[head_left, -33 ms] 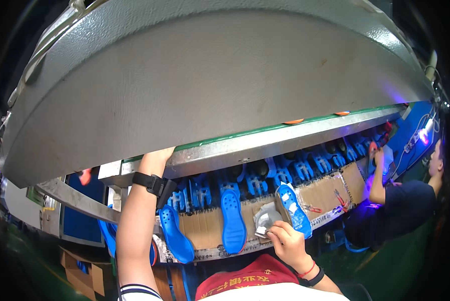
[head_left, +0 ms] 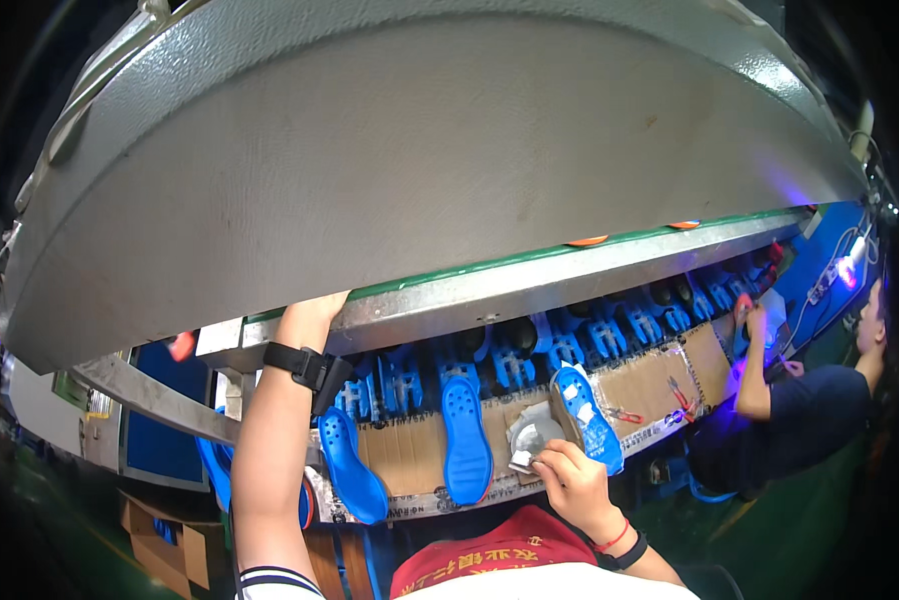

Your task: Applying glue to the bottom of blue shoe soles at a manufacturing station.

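Blue shoe sole (head_left: 587, 418): held tilted at the near edge of the workbench (head_left: 409, 455), tread side up, white patches on its face; right of centre, just above the right hand.
Right hand (head_left: 569, 480): closed in a grip on the near end of that sole; red band and dark band at the wrist.
Left hand (head_left: 314, 305): raised to the metal edge of the upper conveyor level (head_left: 569, 275), fingers over the lip and out of view; open or closed cannot be told. Black strap on the wrist.
Shallow metal dish (head_left: 532, 437): round, just left of the held sole, touching or nearly touching it; contents not legible, perhaps a pale film or scrap at the near rim.
Progress, as judged: one sole in hand, apparently being worked; two more blue soles (head_left: 466, 452) lying flat on the cardboard-lined bench to the left, untouched; whether those are finished or waiting cannot be told.
Rack of blue fixtures (head_left: 569, 345): along the back of the bench, under the conveyor lip.
Large grey curved hood (head_left: 419, 150): overhead, filling the upper view.
Co-worker (head_left: 809, 420): dark shirt, far right, one hand at the bench.
Red-handled pliers (head_left: 681, 398): on cardboard, right.
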Tool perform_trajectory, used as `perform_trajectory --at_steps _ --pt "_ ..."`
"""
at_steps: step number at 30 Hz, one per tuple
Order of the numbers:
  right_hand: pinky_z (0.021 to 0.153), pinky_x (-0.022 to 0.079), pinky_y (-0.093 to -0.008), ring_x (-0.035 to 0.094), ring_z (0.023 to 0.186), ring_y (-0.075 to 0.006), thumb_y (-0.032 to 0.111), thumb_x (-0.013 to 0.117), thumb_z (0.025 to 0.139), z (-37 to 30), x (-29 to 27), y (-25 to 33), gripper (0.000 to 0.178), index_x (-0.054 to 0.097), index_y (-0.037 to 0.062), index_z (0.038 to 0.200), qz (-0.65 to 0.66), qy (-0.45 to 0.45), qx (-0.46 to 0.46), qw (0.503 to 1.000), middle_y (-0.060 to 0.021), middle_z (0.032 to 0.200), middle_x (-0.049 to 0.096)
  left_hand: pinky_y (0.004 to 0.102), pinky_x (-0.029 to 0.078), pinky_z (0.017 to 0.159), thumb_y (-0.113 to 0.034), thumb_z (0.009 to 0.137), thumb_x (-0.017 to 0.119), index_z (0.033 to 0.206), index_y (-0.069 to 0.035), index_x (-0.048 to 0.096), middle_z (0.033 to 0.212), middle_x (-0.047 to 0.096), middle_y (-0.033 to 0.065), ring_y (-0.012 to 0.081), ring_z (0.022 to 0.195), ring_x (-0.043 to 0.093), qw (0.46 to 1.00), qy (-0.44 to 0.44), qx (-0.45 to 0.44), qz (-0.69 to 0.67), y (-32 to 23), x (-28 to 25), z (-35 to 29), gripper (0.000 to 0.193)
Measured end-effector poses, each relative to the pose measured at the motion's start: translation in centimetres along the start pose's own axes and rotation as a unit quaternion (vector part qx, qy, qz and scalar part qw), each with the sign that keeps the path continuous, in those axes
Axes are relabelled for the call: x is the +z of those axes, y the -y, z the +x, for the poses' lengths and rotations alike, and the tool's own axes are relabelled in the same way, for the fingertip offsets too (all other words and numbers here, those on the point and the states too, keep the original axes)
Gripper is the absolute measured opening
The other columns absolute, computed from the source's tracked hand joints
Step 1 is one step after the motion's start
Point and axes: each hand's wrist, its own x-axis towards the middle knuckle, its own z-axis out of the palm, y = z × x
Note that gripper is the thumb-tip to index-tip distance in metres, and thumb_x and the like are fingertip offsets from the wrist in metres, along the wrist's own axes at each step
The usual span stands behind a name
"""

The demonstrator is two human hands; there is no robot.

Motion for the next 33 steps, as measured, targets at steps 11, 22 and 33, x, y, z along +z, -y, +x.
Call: perform_trajectory --at_steps 11,22,33 --pt "0.056 0.053 -0.0359 0.065 0.066 -0.0291 0.008 0.069 0.080 -1.1 1.7 -2.2 0.010 0.063 0.0056 0.088 -0.066 0.038 0.011 0.997 -0.0086 0.094 0.064 0.0258 0.057 0.063 -0.004 0.091 0.062 0.093 0.004 0.056 0.087 0.061 0.0112 0.0200 0.073 0.064 0.996 -0.007 -0.092 -0.004 -1.2 5.4 -5.0 0.010" --pt "0.057 0.052 -0.0411 0.064 0.068 -0.0338 0.010 0.065 0.084 -2.8 2.9 -3.8 0.008 0.060 0.0050 0.088 -0.097 0.086 0.052 0.990 -0.0122 0.095 0.061 0.0311 0.060 0.073 -0.001 0.091 0.060 0.096 0.008 0.055 0.096 0.058 0.0166 0.0248 0.083 0.065 0.997 -0.038 -0.040 -0.049 -2.1 4.8 -3.1 0.011" --pt "0.058 0.054 -0.0452 0.066 0.071 -0.0359 0.000 0.055 0.081 -5.5 7.4 -9.1 0.017 0.049 0.0006 0.097 -0.239 0.207 0.140 0.938 -0.0206 0.104 0.051 0.0375 0.044 0.086 -0.002 0.077 0.069 0.129 -0.001 0.038 0.120 0.043 0.0176 0.0268 0.106 0.046 0.810 -0.184 0.152 0.535 17.0 -9.3 -26.9 0.061"
